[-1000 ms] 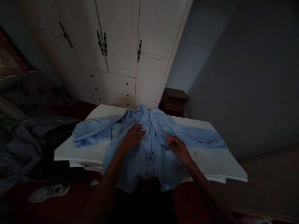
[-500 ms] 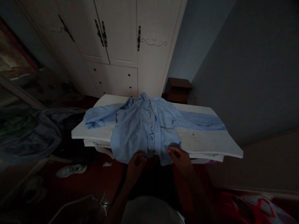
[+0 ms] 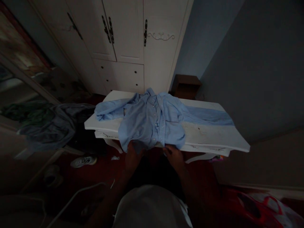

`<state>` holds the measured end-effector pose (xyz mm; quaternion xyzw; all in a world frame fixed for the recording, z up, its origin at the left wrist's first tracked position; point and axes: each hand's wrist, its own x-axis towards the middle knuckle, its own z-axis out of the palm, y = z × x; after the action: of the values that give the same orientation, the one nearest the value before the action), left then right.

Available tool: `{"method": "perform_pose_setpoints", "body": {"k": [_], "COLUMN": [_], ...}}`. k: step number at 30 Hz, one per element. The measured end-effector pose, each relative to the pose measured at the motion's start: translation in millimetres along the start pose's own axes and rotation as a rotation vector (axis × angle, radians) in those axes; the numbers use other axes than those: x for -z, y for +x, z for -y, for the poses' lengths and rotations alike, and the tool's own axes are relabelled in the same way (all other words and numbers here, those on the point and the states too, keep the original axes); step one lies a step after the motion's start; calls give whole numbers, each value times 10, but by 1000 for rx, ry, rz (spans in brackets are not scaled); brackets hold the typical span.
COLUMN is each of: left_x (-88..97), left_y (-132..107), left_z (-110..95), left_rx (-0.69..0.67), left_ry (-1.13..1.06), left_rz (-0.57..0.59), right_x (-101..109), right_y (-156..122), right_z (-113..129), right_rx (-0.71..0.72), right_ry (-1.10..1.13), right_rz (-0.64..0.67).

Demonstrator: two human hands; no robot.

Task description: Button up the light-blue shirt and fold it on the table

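A light blue button-up shirt [image 3: 140,122] lies front side up across a white table [image 3: 209,134], its collar at the far edge. One sleeve stretches flat to the right; the other is bunched toward the left. At the near edge, my left hand [image 3: 133,156] is closed on the hem at the shirt's left side. My right hand [image 3: 174,157] pinches the hem lower on the right, near the button placket. The front is partly open, and small pale buttons run down it. Dim light hides some of the fingers.
Behind the table stands a white wardrobe [image 3: 128,74] with dark handles. A small brown cabinet [image 3: 187,86] is by the wall. To the left are piled clothes [image 3: 59,123] and a shoe [image 3: 83,161] on the red floor. A red and white bag [image 3: 266,205] lies at lower right.
My left hand has moved left along the hem and taken hold of it. My right hand has moved left toward the placket edge. The view has shifted slightly.
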<state>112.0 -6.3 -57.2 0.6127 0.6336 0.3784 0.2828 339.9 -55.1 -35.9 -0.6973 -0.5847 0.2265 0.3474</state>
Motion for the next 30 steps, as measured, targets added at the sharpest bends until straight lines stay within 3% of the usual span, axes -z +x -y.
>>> {"method": "perform_pose_setpoints", "body": {"k": [2, 5, 10, 12, 18, 22, 30], "left_x": [-28, -135, -404, -534, -806, -714, -283], "left_y": [-52, -193, -255, -178, -17, -67, -243], "left_z": [51, 28, -118, -151, -93, 14, 21], "left_rx": [27, 191, 787, 889, 954, 1013, 1054], "left_ry": [-53, -317, -1023, -1130, -1362, -1395, -1375], "left_rz": [53, 256, 503, 524, 389, 411, 375], "right_x": [-37, -43, -4, -17, -83, -62, -165], "right_y": [-37, -95, -144, -151, -210, -251, -237], "right_z": [1, 33, -8, -62, -119, -65, -18], "right_rx": [44, 26, -131, -168, -227, -237, -141], "right_ry": [151, 373, 634, 665, 656, 606, 496], "right_rz": [-22, -32, 37, 14, -93, -103, -43]}}
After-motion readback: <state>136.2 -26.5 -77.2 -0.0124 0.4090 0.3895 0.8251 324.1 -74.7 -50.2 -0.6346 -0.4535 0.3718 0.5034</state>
